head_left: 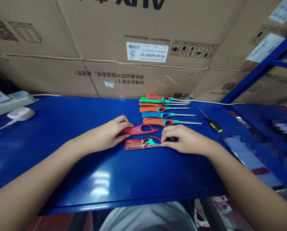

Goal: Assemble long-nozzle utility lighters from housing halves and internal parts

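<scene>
My left hand [113,133] has its thumb and fingers closed on the rear end of a red lighter shell half [136,129]. Just below it lies the other half, an opened red lighter body [134,145], its inner side facing up. Inside it show a clear fuel tank, thin white wires and a turquoise trigger [153,141]. My right hand [173,138] pinches the front end of this opened body, where the metal tube begins; the fingers hide most of that spot.
Several assembled long-nose lighters [158,115] in orange, blue and green lie in a stack of rows behind my hands. A black and yellow screwdriver [213,124] and a phone [251,160] are on the right. A white charger [20,114] sits left. Cardboard boxes [110,38] wall the back.
</scene>
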The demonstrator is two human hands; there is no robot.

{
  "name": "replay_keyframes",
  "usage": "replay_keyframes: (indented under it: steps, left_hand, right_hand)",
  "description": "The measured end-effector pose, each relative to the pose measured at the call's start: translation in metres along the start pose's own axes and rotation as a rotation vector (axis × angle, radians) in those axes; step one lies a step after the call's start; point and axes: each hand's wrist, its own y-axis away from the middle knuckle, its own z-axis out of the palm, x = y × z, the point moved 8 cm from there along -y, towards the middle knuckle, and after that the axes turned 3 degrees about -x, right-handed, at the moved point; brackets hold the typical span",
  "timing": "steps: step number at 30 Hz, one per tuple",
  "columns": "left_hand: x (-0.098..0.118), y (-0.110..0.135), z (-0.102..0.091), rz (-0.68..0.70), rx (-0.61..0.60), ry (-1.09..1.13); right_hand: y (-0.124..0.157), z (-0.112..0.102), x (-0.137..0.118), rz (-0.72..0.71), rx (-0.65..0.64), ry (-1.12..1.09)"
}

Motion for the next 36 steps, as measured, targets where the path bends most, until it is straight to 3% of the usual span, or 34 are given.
replay_keyframes:
  steps: [6,12,17,21,23,25,31,36]
  left_hand:
    - [0.011,0.002,-0.014,0.071,0.051,-0.01]
    - [0.03,0.001,-0.006,0.129,0.052,0.066]
    - [0.031,0.001,-0.014,0.106,0.173,0.076]
    - [0.028,0.004,-0.025,0.1,0.275,0.068]
    - [0.031,0.005,-0.025,0.143,0.278,0.065]
    - [0.036,0.005,-0.021,0.203,0.241,0.073]
    - [0.042,0.004,-0.003,0.31,0.146,0.048]
    - [0.035,0.003,0.003,0.307,0.119,0.019]
  right_hand:
    - [0.0,-0.002,0.0,0.02,0.028,0.042]
    - [0.001,-0.003,0.0,0.04,0.043,0.037]
    - [0.003,-0.007,-0.001,-0.001,0.103,0.167]
    - [0.008,-0.02,-0.006,-0.038,0.255,0.23]
    - [0.013,-0.031,-0.011,-0.053,0.377,0.261]
    - [0.015,-0.036,-0.016,-0.064,0.422,0.295]
    - [0.005,-0.013,-0.012,-0.084,0.226,0.286]
    - [-0.003,0.002,-0.002,-0.078,0.205,0.243]
